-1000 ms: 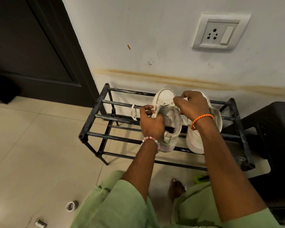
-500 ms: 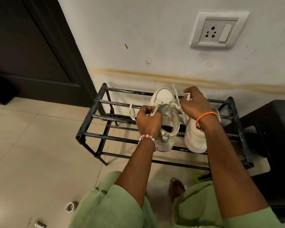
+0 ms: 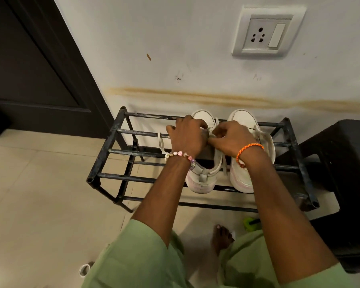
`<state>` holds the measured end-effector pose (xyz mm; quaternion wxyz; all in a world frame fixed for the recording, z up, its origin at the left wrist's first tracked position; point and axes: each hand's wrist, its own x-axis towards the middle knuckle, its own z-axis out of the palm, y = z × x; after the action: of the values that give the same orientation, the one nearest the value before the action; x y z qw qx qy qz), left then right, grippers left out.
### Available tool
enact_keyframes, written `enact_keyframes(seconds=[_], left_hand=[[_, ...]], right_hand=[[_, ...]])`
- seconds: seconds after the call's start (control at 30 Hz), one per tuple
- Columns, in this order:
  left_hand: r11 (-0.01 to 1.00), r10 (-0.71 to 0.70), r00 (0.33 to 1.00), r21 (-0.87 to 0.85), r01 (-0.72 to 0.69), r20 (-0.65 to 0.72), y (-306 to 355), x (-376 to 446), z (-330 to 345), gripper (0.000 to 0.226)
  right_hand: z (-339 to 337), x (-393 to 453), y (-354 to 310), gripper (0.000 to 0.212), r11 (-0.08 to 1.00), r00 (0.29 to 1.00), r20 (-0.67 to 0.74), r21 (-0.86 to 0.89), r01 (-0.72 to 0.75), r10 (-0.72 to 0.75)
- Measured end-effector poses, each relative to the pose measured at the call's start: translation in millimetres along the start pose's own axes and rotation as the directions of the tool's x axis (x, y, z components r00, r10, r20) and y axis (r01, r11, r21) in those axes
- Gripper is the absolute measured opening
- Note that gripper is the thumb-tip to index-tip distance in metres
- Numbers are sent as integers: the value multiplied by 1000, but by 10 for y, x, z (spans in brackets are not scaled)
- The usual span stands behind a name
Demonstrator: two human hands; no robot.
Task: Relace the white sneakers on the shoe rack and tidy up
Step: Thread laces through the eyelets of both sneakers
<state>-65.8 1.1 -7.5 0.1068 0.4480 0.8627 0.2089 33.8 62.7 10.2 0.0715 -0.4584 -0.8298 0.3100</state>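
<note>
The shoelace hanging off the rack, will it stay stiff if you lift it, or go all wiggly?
Probably wiggly. The loose shoelace droops over a bar of the black rack in a soft curve, so it looks floppy. It is thin and flat, so likely very light. It could slip through the gaps between the bars if nudged.

A wall socket (image 3: 266, 32), dark door (image 3: 29, 65), black stool (image 3: 345, 163).

A home entryway or corridor. A low black metal shoe rack (image 3: 116, 142) is standing against a stained white wall (image 3: 175, 38) bearing a socket-and-switch plate (image 3: 267, 32); a dark wooden door (image 3: 29, 69) is adjoining it, and glossy beige floor tiles (image 3: 40, 204) are reflecting light.
</note>
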Motion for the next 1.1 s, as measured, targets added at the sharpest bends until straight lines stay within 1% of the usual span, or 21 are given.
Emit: enact_keyframes(seconds=[0.03,0.1,0.2,0.3,0.37,0.5,0.63,0.67,0.77,0.83,0.9,0.97,1.03,1.07,1.1], left_hand=[[1000,-10,1000,10,10,2,2,3,17,29],[1000,-15,1000,0,15,-18,8,6,49,29],[999,46,998,20,-45,-48,4,26,84,34],[989,140,987,53,-136,-76,-1,48,114,33],[981,181,979,82,-174,-93,-4,62,135,31],[966,227,970,151,-211,-92,8,76,170,28],[972,208,976,127,-199,-66,14,79,186,27],[978,190,981,94,-185,-43,6,74,189,27],[989,120,991,-96,-114,66,-24,72,167,33],[983,93,988,-168,-72,121,-37,79,125,35],[974,59,986,-224,-23,159,-50,93,95,33],[940,23,981,-337,44,193,-60,113,88,26],[850,-25,977,-510,133,213,-46,110,35,17],[766,-70,972,-612,195,222,-36,109,-14,12],[659,-118,961,-705,264,250,-37,115,-63,6]], right_hand=[[30,4,-8,23,1000,1000,4,-23,-4,4],[34,15,-14,21,999,999,-35,-17,-39,38],[-16,47,12,18,994,993,-62,38,-100,102],[-63,64,34,15,978,986,-27,134,-157,162],[-81,75,32,14,972,984,10,151,-178,179],[-108,96,32,12,962,974,74,158,-224,214],[-133,140,21,11,936,953,141,196,-293,269],[-140,148,12,13,932,950,154,202,-301,273],[-158,177,-13,17,931,943,174,186,-314,283],[-168,183,-36,17,930,940,189,183,-318,284],[-168,189,-50,17,928,936,196,181,-326,291],[-167,189,-54,17,924,933,200,184,-336,299],[-178,188,-48,18,919,928,210,187,-346,307],[-188,186,-44,18,916,925,219,189,-353,311],[-200,182,-42,18,912,921,230,194,-361,316]])
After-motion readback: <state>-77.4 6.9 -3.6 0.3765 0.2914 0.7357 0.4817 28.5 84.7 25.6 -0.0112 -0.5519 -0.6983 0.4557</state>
